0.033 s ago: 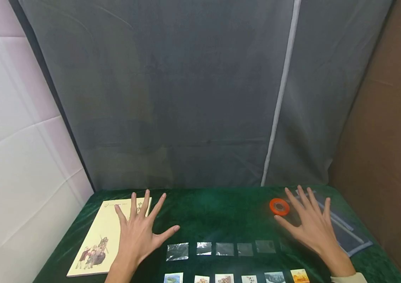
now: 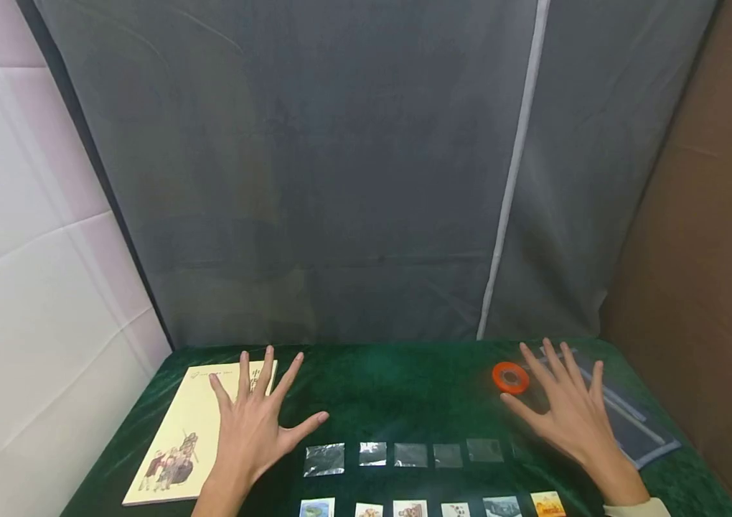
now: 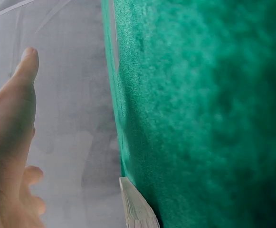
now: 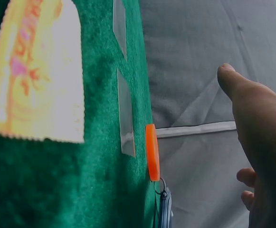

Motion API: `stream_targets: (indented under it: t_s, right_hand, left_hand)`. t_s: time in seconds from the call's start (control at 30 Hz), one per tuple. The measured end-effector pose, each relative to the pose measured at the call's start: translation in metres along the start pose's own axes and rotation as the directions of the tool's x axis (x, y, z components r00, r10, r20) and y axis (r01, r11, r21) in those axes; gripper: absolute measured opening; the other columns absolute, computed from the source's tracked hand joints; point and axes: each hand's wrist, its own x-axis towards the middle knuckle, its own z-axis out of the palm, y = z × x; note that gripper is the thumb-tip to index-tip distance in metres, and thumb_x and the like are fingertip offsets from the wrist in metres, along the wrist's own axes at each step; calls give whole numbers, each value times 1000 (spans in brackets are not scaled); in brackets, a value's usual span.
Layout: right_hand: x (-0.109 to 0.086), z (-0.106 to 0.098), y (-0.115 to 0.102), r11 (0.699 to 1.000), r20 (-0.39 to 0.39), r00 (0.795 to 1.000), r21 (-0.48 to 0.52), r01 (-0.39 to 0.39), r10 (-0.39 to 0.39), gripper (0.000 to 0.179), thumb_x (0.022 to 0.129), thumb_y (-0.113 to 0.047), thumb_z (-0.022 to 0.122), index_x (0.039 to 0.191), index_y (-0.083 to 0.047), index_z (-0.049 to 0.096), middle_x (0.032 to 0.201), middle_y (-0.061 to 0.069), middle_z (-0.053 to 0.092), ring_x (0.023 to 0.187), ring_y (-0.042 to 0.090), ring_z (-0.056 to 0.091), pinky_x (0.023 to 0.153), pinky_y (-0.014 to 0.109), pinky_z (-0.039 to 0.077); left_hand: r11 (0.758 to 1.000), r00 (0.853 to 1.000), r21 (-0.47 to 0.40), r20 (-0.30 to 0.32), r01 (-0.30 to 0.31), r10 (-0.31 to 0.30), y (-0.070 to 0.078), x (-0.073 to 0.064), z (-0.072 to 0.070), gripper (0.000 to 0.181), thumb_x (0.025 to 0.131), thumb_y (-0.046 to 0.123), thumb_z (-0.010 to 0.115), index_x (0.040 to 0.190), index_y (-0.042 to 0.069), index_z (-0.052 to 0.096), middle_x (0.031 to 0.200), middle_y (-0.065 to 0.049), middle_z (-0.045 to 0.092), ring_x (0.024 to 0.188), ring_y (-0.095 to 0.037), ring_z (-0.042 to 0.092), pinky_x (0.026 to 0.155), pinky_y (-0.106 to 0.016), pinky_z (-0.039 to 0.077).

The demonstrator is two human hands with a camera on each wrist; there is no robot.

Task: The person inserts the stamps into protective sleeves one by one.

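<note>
My left hand (image 2: 250, 431) hangs palm down with its fingers spread, overlapping a cream book (image 2: 175, 424) with a drawing of figures on its cover. Nothing is in that hand, and its thumb (image 3: 26, 69) points away in the left wrist view. On the other side, my right hand (image 2: 566, 416) is also spread and holds nothing. Its thumb and fingers are close to an orange ring-shaped disc (image 2: 510, 378). Beneath that hand lies a dark see-through zip pouch (image 2: 637, 431), partly hidden by it.
Several small clear sleeves (image 2: 324, 459) lie in a row on the green cloth (image 2: 398, 395). Nearer me is a row of picture stamps, cut by the frame's bottom edge, with a yellow stamp (image 2: 547, 504) at its right end. A grey curtain (image 2: 340, 179) closes the back.
</note>
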Motion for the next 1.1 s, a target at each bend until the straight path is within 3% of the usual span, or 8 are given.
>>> stream_targets:
  t_s: [0.5,0.7,0.8,0.97,1.1]
  right_hand:
    - [4,1,1,1000,-39,999,-15,-11,10,103,87,-73,76,171,-35,31,178,22,27,165,52,19,120,81,-19]
    - [6,-4,2,1000,-83,996,4,19,-19,102,88,-71,77,171,-33,32,178,21,28,164,51,23,125,77,-14]
    - [3,-7,2,996,-79,997,89,23,-16,95,91,-63,78,170,-34,34,179,16,29,164,49,26,128,77,1]
    - [-14,-11,7,951,-11,1000,309,13,-10,78,99,-42,80,167,-36,41,174,6,43,155,43,45,113,77,38]
    - [-30,-10,15,889,89,995,459,3,-49,56,103,-32,77,155,-28,58,146,5,71,121,19,74,94,46,62]
  left_hand:
    - [1000,1000,-1,5,-9,9,2,11,3,108,76,97,61,167,41,38,177,-18,33,163,-56,21,113,-94,3]
    - [999,998,11,-53,-30,30,4,17,0,106,78,91,65,167,38,40,175,-19,37,162,-55,27,113,-93,13]
    - [999,998,-30,-55,-40,38,12,21,-5,102,81,83,72,166,36,42,173,-19,40,161,-54,30,117,-89,15]
    - [981,998,-184,0,-55,56,40,23,-9,94,87,66,81,165,28,46,171,-17,45,160,-47,38,125,-80,17]
    - [928,994,-369,68,-55,86,72,24,-3,83,93,52,83,162,17,50,165,-12,54,155,-40,48,129,-69,27]
